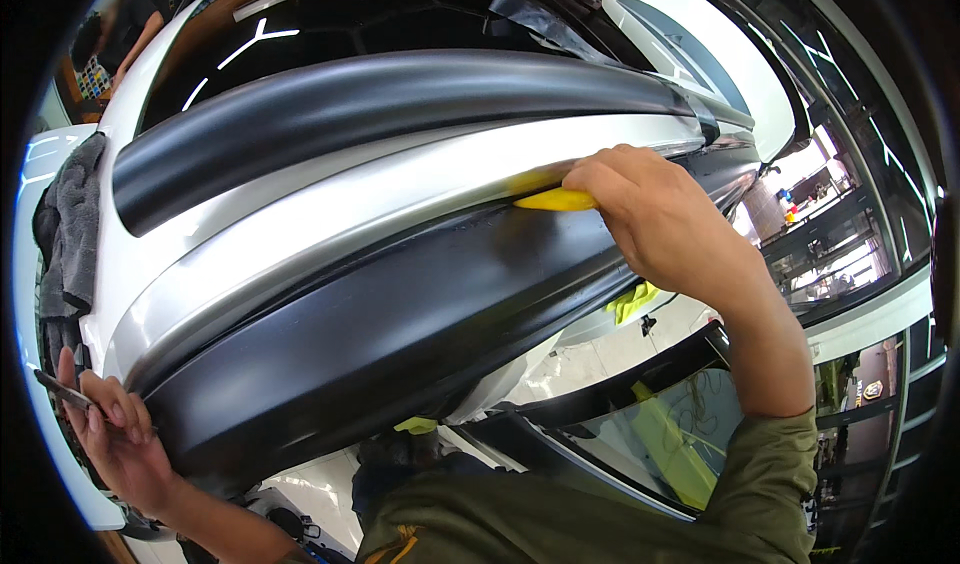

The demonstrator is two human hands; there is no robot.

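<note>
My right hand [655,214] grips a yellow squeegee [552,200], a flat scraper blade. Its tip presses at the seam where a dark satin car panel [400,339] meets a silver-white strip [340,199]. At the panel's lower left end, my left hand [125,439] holds a slim dark pen-like tool [62,390] between its fingers; its exact kind is unclear. Above the light strip runs a second dark satin band [400,89], curving across the white car body [112,289].
A grey towel [72,219] drapes over the car's left edge. A bright yellow-green cloth [632,302] sits below the dark panel on the right. Another person [125,34] is at the far left. A dark car's window [650,434] is at lower right.
</note>
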